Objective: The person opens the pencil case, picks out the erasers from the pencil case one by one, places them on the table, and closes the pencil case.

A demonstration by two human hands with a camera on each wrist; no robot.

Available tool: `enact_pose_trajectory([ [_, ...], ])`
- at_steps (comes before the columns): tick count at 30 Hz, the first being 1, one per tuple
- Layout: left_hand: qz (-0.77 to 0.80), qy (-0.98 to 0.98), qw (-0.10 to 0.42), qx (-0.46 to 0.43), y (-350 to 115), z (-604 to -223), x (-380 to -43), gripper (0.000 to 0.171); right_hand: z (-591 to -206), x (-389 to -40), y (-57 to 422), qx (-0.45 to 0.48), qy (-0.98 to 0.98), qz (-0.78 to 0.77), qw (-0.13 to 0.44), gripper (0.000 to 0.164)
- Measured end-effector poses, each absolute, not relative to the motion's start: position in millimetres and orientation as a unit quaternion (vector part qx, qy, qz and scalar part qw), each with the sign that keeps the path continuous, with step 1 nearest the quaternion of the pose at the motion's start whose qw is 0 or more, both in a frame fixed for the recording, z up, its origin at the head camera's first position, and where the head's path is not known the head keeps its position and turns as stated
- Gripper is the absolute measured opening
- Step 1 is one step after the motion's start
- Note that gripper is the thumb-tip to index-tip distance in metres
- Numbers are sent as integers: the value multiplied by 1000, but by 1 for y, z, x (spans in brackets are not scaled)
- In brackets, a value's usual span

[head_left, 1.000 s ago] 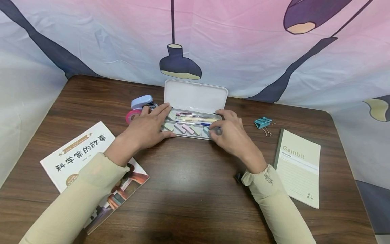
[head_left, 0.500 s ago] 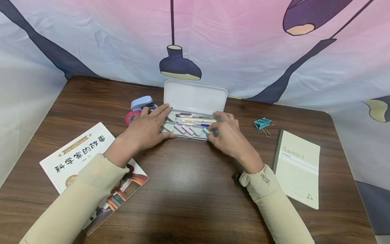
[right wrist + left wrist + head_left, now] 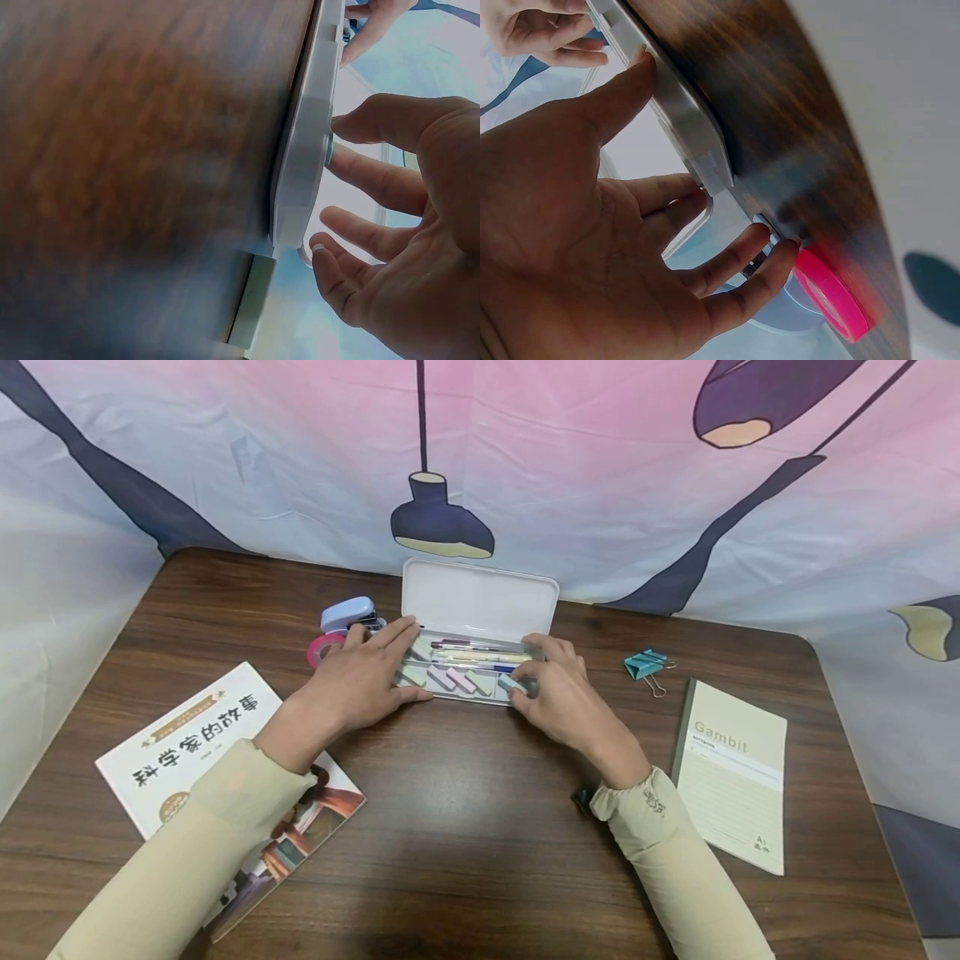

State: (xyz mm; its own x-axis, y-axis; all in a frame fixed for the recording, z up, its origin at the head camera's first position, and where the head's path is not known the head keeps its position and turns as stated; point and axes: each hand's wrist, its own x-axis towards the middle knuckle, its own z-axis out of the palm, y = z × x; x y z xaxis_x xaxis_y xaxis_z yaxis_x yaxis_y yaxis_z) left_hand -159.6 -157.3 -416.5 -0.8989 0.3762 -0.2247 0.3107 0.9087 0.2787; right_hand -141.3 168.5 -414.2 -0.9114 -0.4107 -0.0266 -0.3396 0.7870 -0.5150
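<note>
A white pencil case (image 3: 480,600) lies at the back middle of the table with its lid raised. Pens (image 3: 482,657) fill its rear section, and several pastel erasers (image 3: 460,679) lie in the front compartments. My left hand (image 3: 360,677) rests with spread, fairly straight fingers at the case's left end, the thumb (image 3: 630,86) against the front wall. At the right end, the thumb and index finger of my right hand (image 3: 562,697) pinch a light blue eraser (image 3: 510,682) in the right compartment. Only a teal sliver of it shows in the right wrist view.
Beside my left fingers are a light blue stapler (image 3: 347,612) and a pink tape roll (image 3: 322,649). A white book (image 3: 202,735) lies under my left forearm. To the right are a teal binder clip (image 3: 645,663) and a Gambit notebook (image 3: 738,777).
My right hand has shifted slightly left and lower over the right compartment, its thumb and index finger now at the light blue eraser. The left hand and the case stay put.
</note>
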Motion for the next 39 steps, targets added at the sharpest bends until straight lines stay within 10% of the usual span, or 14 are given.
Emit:
enact_pose_trajectory([
  [39,125,966,145,171,-152,-403,-153,105,-369,-110,250,-114,960,-252,43,24],
])
